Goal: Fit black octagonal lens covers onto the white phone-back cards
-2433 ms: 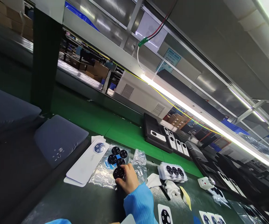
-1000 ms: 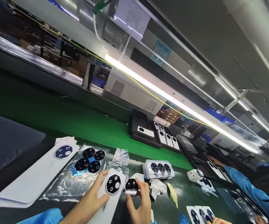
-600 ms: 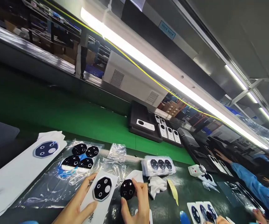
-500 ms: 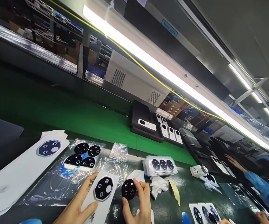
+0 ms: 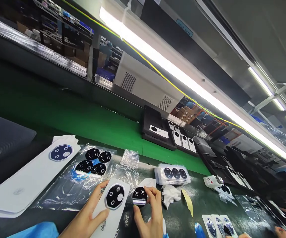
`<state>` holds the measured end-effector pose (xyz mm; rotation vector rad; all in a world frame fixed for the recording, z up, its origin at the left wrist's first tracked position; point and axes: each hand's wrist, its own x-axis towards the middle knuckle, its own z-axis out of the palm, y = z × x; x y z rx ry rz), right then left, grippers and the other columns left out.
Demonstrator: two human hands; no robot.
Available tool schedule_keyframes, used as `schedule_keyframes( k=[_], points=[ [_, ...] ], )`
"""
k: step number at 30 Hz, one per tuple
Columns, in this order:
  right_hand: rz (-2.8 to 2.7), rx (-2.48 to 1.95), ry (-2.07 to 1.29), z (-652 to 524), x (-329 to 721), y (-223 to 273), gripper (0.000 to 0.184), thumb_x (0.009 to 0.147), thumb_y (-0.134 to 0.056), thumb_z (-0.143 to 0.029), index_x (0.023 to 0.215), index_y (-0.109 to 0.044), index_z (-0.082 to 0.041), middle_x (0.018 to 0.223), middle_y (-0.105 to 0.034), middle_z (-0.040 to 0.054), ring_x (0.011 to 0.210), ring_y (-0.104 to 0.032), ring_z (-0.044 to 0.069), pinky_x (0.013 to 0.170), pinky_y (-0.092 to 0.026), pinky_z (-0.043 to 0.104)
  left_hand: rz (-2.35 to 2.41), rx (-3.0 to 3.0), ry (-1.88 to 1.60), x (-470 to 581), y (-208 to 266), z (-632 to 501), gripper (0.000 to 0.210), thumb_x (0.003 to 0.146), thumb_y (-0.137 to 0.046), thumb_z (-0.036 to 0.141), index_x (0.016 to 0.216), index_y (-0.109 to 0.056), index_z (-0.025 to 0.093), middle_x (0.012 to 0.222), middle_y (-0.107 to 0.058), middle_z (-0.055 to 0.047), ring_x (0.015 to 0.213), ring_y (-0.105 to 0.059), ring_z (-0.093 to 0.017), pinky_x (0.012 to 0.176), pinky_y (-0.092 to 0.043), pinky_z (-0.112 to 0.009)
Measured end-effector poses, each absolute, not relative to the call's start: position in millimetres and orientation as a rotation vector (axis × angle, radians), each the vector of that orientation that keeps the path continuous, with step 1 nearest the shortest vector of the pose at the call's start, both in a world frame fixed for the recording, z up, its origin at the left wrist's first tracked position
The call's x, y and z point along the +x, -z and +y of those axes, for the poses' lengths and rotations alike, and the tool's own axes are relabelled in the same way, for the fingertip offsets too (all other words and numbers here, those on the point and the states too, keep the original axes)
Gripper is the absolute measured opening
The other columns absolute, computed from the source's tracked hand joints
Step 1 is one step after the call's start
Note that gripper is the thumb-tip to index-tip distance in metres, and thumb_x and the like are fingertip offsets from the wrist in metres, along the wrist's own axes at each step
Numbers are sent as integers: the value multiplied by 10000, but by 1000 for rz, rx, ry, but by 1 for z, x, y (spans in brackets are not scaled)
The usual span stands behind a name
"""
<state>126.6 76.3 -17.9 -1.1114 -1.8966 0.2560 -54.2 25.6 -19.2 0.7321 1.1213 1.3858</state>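
Observation:
My left hand (image 5: pixel 89 213) is closed around a white phone back cover (image 5: pixel 107 216), which carries a black octagonal camera ring (image 5: pixel 114 196) at its upper end. Just right of it, my right hand (image 5: pixel 152 211) pinches a black octagonal camera lens plate (image 5: pixel 139 192) by its edge. A white band of light reflects across the plate. The two held pieces are apart. Several similar black lens plates (image 5: pixel 92 154) lie on clear plastic film (image 5: pixel 58 195) beyond my left hand. A white piece partly shows beneath my right hand.
Large white phone-shaped panels (image 5: pixel 31 178) lie at left. Wrapped lens plates (image 5: pixel 172 174), crumpled tissue (image 5: pixel 170 195), a yellow strip (image 5: pixel 187 202) and a white bottle (image 5: pixel 212 181) stand to the right. Black trays (image 5: pixel 158 140) hold white covers behind. A co-worker's hands show at far right.
The lens plate in my right hand has tilted and catches a bright reflection. At far right a co-worker's blue sleeve and outstretched hand have drawn back. The view has shifted slightly.

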Motion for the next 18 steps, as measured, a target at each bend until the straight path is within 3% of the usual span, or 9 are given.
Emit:
schedule_keyframes(
  k=[3, 10, 15, 18],
  points=[
    [-1887, -1130, -260, 76, 126, 19, 436, 734, -529, -139, 1153, -552, -256, 1052, -541, 63, 888, -567, 225, 791, -501, 361, 1178, 764, -1388, -55, 22, 26, 696, 751, -560, 392, 1358, -268, 213, 1377, -511, -102, 1381, -316, -286, 977, -453, -311],
    [-1872, -1124, -295, 74, 123, 17, 425, 735, -509, -142, 1137, -553, -271, 1054, -535, 54, 903, -551, 217, 773, -485, 337, 1175, 743, -1381, -56, 20, 27, 709, 725, -578, 416, 1347, -311, 204, 1330, -545, -108, 1294, -439, -298, 954, -462, -316],
    [-1898, -1111, -301, 74, 123, 16, 438, 735, -502, -139, 1152, -544, -266, 1063, -527, 57, 917, -550, 214, 792, -487, 332, 1048, 686, -1313, -57, 9, 25, 802, 716, -589, 414, 1402, -205, 254, 1273, -584, -87, 1264, -462, -330, 828, -521, -336],
    [-1912, -1102, -302, 74, 124, 17, 429, 739, -497, -144, 1149, -544, -258, 1063, -529, 60, 930, -554, 219, 801, -489, 334, 1072, 693, -1289, -58, 8, 24, 821, 712, -572, 420, 1407, -176, 235, 1328, -538, -97, 1312, -398, -337, 911, -476, -356]
  ],
)
